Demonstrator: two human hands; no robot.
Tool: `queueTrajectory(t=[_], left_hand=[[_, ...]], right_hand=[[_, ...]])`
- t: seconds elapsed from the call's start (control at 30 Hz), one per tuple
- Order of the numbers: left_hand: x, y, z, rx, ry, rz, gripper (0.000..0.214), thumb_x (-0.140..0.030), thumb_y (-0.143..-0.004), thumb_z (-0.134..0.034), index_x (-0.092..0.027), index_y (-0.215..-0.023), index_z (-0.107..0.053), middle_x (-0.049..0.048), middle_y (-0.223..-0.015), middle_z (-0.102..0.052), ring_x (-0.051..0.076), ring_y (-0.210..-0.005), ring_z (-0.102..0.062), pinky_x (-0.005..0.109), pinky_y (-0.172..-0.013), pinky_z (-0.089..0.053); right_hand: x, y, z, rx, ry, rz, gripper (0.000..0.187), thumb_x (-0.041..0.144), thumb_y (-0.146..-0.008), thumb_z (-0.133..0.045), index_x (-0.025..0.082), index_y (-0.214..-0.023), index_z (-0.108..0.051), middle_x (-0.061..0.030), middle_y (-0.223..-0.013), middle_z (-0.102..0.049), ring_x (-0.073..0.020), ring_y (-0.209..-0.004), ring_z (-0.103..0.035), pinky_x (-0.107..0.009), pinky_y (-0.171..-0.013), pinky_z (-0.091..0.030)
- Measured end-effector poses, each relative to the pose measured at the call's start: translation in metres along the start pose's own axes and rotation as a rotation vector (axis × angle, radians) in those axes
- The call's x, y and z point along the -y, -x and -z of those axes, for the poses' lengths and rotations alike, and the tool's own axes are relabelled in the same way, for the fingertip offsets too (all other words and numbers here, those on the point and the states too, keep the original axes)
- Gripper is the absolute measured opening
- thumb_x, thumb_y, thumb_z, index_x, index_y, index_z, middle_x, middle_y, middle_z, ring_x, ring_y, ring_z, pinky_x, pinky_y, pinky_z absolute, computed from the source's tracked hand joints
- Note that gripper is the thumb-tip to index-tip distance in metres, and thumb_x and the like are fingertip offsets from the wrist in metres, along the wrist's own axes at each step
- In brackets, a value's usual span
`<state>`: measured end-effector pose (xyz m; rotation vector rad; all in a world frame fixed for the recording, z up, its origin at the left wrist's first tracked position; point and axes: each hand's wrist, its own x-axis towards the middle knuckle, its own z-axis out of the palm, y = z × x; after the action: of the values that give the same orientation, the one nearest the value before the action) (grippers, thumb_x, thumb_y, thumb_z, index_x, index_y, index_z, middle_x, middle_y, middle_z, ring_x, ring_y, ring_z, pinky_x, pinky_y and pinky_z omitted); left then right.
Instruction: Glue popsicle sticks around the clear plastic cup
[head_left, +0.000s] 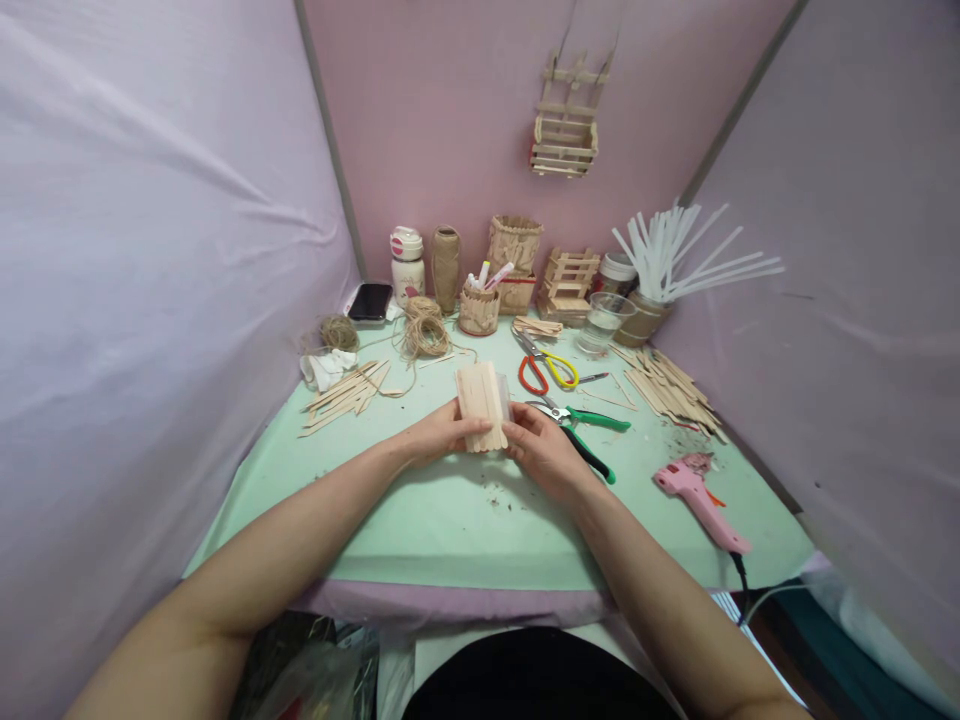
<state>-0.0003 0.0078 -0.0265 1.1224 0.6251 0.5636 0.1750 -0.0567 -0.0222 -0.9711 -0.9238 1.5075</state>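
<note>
Above the middle of the tabletop (405,510), a panel of flat wooden sticks (478,395) is held, with a translucent piece (504,388) showing along its right side; its lower left is pinched by the left hand (444,432) and its lower right by the right hand (541,447). The step in hand is judged to be alignment or checking of the stick-covered face, and a steady two-handed hold seems called for next. Green-handled cutters (598,419) are laid beside the right hand, and a pink glue gun (701,503) is set farther right.

Pale stick panel (478,393), handheld (scalloped edge)
</note>
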Motion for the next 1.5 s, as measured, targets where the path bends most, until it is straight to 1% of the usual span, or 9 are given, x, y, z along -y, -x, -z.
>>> queueTrajectory(t=[0.3, 0.5, 0.73, 0.93, 1.03, 1.17, 1.3, 1.4, 1.5], left_hand=[[-0.004, 0.003, -0.003, 0.001, -0.006, -0.021, 0.073, -0.039, -0.068, -0.083, -0.015, -0.129, -0.051, 0.0179, -0.129, -0.062, 0.030, -0.112, -0.064, 0.043, -0.094, -0.052], [-0.007, 0.000, 0.002, -0.133, -0.097, -0.131, 0.080, -0.044, -0.068, -0.081, -0.019, -0.134, -0.043, 0.0186, -0.130, -0.059, 0.031, -0.111, -0.063, 0.043, -0.087, -0.054], [-0.005, -0.008, 0.014, -0.107, -0.288, -0.398, 0.073, -0.029, -0.075, -0.072, -0.017, -0.141, -0.042, 0.0171, -0.150, -0.041, 0.028, -0.141, -0.037, 0.043, -0.118, -0.027], [0.002, -0.005, 0.014, -0.018, -0.409, -0.286, 0.110, -0.029, -0.068, -0.080, -0.016, -0.153, -0.012, 0.0232, -0.158, -0.021, 0.029, -0.147, -0.025, 0.044, -0.119, -0.023], [0.006, -0.006, 0.012, -0.063, -0.527, -0.320, 0.118, -0.032, -0.062, -0.085, -0.014, -0.152, -0.012, 0.0249, -0.155, -0.027, 0.032, -0.145, -0.028, 0.045, -0.119, -0.024], [0.010, -0.009, 0.006, -0.226, -0.662, -0.340, 0.108, -0.036, -0.060, -0.085, -0.015, -0.147, -0.025, 0.0216, -0.143, -0.044, 0.033, -0.134, -0.043, 0.047, -0.113, -0.032], [0.008, -0.009, 0.002, -0.256, -0.740, -0.336, 0.097, -0.032, -0.067, -0.078, -0.015, -0.145, -0.022, 0.0176, -0.131, -0.053, 0.029, -0.125, -0.052, 0.045, -0.110, -0.037], [0.005, -0.006, 0.002, -0.218, -0.793, -0.318, 0.091, -0.032, -0.073, -0.071, -0.017, -0.146, -0.017, 0.0163, -0.133, -0.052, 0.027, -0.124, -0.054, 0.045, -0.109, -0.038], [0.001, -0.006, 0.006, -0.171, -0.844, -0.306, 0.089, -0.032, -0.075, -0.067, -0.019, -0.146, -0.015, 0.0156, -0.135, -0.052, 0.027, -0.124, -0.055, 0.046, -0.108, -0.039]], right_hand=[[-0.003, -0.001, 0.001, 0.007, 0.019, 0.023, 0.045, 0.039, -0.070, -0.079, 0.022, -0.109, -0.062, -0.0074, -0.115, -0.068, -0.0250, -0.102, -0.064, -0.038, -0.083, -0.052], [-0.007, -0.005, 0.008, -0.090, 0.261, 0.242, 0.051, 0.042, -0.075, -0.075, 0.023, -0.119, -0.058, -0.0101, -0.128, -0.063, -0.0260, -0.118, -0.058, -0.045, -0.100, -0.045], [-0.010, 0.001, 0.002, -0.181, 0.412, 0.332, 0.049, 0.041, -0.078, -0.070, 0.024, -0.121, -0.055, -0.0104, -0.132, -0.058, -0.0243, -0.123, -0.054, -0.044, -0.104, -0.045], [-0.016, 0.000, 0.004, -0.223, 0.510, 0.273, 0.047, 0.034, -0.076, -0.068, 0.024, -0.119, -0.054, -0.0109, -0.130, -0.056, -0.0245, -0.121, -0.054, -0.044, -0.101, -0.046], [-0.019, 0.000, 0.005, -0.203, 0.536, 0.277, 0.045, 0.029, -0.076, -0.065, 0.022, -0.119, -0.053, -0.0113, -0.127, -0.057, -0.0241, -0.119, -0.055, -0.042, -0.098, -0.049], [-0.024, -0.002, 0.005, -0.196, 0.600, 0.300, 0.043, 0.026, -0.079, -0.062, 0.022, -0.120, -0.051, -0.0116, -0.126, -0.056, -0.0230, -0.118, -0.056, -0.041, -0.096, -0.050], [-0.023, 0.004, 0.006, -0.222, 0.679, 0.358, 0.046, 0.030, -0.080, -0.064, 0.022, -0.123, -0.051, -0.0118, -0.126, -0.054, -0.0241, -0.118, -0.054, -0.042, -0.097, -0.049], [-0.005, 0.018, 0.013, -0.231, 0.777, 0.454, 0.047, 0.030, -0.080, -0.066, 0.026, -0.126, -0.054, -0.0097, -0.128, -0.055, -0.0251, -0.121, -0.052, -0.043, -0.100, -0.045], [0.033, 0.035, 0.033, -0.195, 0.948, 0.534, 0.032, 0.032, -0.084, -0.063, 0.029, -0.116, -0.063, -0.0063, -0.119, -0.064, -0.0243, -0.113, -0.058, -0.042, -0.100, -0.044]])
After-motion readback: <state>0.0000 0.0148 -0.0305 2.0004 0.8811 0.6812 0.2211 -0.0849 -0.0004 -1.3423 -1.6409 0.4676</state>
